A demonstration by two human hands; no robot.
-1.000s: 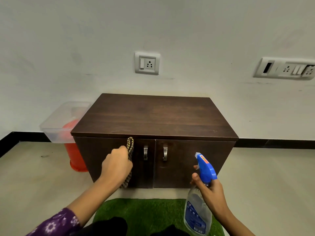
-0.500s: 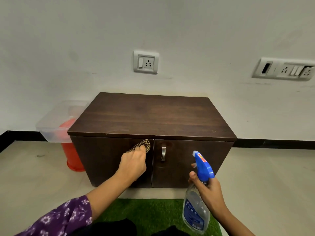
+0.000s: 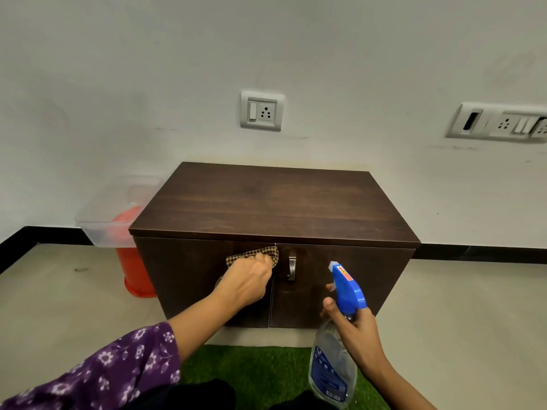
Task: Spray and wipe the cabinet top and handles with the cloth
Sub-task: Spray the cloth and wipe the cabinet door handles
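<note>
The left hand was bunched up around the checked cloth, pressing it against the upper corner of the left door of the cabinet, right by the centre gap and just under the front edge of the dark wood top. That door's handle was hidden behind hand and cloth. The metal handle on the right door sat just beside the cloth, uncovered.

The right hand had its fingers wrapped round the neck of the spray bottle, one finger out front at the trigger. The bottle was upright, low in front of the right door, with the blue nozzle aimed toward the cabinet.

A green mat lay on the floor in front. A clear plastic tub and a red bucket sat at the cabinet's left side.
</note>
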